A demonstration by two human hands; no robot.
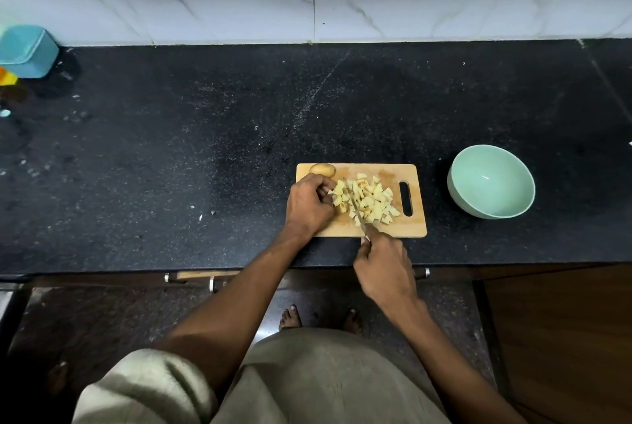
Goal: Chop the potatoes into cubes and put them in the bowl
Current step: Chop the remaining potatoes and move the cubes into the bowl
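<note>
Dicing under way on the cutting board; bowl holds nothing.
Right hand grip clamped on knife; left hand pinches potato pieces: advise fingertips stay curled back.

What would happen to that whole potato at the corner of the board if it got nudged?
The whole potato is rounded and sits on the cutting board's far left edge, so it would probably roll off onto the counter. It looks firm and unpeeled, so likely not slippery and unlikely to bruise.
</note>
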